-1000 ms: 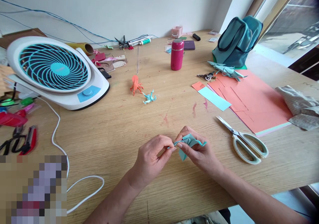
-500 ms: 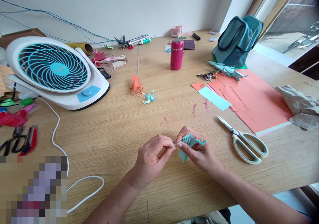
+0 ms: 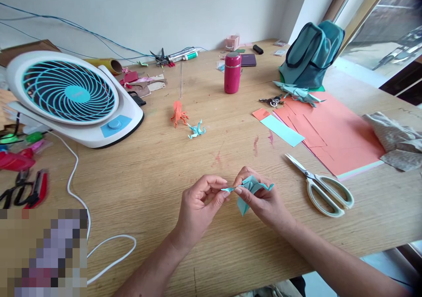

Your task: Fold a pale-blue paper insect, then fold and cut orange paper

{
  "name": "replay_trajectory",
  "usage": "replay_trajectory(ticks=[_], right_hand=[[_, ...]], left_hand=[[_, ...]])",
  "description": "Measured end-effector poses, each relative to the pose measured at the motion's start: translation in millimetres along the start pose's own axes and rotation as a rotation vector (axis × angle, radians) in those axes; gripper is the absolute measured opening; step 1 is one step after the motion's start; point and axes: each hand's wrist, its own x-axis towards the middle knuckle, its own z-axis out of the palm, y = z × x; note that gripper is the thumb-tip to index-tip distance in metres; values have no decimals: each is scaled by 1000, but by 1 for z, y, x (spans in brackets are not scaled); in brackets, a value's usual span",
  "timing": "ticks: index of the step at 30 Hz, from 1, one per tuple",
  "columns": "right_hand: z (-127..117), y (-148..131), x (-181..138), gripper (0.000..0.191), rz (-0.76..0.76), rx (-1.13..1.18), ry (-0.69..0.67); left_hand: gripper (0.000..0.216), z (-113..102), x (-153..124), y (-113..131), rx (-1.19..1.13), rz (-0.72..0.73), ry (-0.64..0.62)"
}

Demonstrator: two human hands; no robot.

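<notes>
Folded teal paper [image 3: 252, 185] held up over near-edge side of desk [image 3: 148, 191], between the hands, mostly in right one. Right hand [image 3: 263, 200] grasps it, thumb and forefinger pinching near the narrow end; wider folds spread over the palm side, one flap hanging below thumb. Left hand [image 3: 199, 207] sits just beside, thumb touching the narrow tip that sticks out toward the desk's left edge; forefinger raised off it, other fingers loosely curled. Can't tell if left also grips the tip from behind.

Scissors [image 3: 321, 187] lie toward right edge, near right hand, not touched, blades pointing to far edge. Light-blue strip [image 3: 283, 131] and orange sheets [image 3: 346, 132] beyond them. Orange paper figure [image 3: 178, 113] and small blue paper figure [image 3: 197, 130] close together, farther toward far edge. Pink bottle [image 3: 232, 73] upright near far edge; teal bag [image 3: 311, 57] by far right corner. Fan [image 3: 75, 97] toward left edge.
</notes>
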Motion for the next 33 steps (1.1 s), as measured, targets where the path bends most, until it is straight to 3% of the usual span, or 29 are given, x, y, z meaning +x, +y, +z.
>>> replay_trajectory(ticks=[4,15,27,33], right_hand=[[0,0,-1,22,-11,-14,2],[1,-1,-1,21,-16,0,-38],[2,0,-4,11,-63,-43,-5],[3,0,-4,7,-94,-73,16]], left_hand=[[4,-1,0,-1,5,0,-14],[14,-5,0,2,300,313,-13],[12,6,-8,-5,161,178,66],[12,8,-10,-4,247,188,98]])
